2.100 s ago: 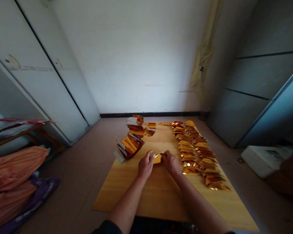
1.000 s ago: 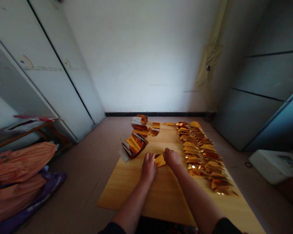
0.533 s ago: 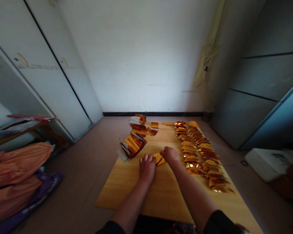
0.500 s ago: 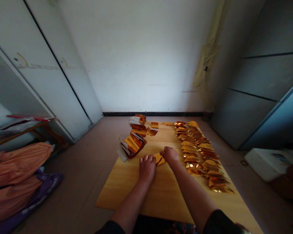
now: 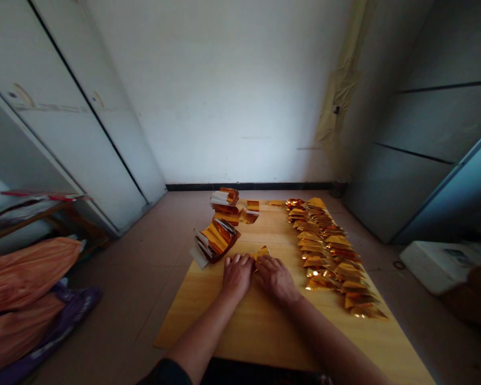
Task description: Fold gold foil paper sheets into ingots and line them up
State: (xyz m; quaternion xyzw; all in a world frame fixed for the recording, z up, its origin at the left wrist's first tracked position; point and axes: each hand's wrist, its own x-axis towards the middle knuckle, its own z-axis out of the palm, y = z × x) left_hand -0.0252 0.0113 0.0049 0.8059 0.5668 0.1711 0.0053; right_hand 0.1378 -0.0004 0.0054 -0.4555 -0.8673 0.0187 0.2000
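Pale cabinets (image 5: pixel 72 139) stand along my left, and past them, on the wooden board (image 5: pixel 208 326), sits a splayed stack (image 5: pixel 214 240) of foil sheets. Judging by how loosely those curl, I expect the gold piece (image 5: pixel 263 249) at mid-board to be nearly weightless, thin and slick, soft across its face and easily torn; I would hold it by its folded edges near either end. The left hand (image 5: pixel 237 277) rests palm down, its fingers bunched and bent, tips at the piece's left end; whether they pinch it I cannot tell. The right hand (image 5: pixel 278 280) slants in, back upward, fingers stretched across the piece and hiding much of it, so its grip is hidden too. Farther right, well clear of the fingers, folded pieces (image 5: pixel 349 270) overlap in two long rows.
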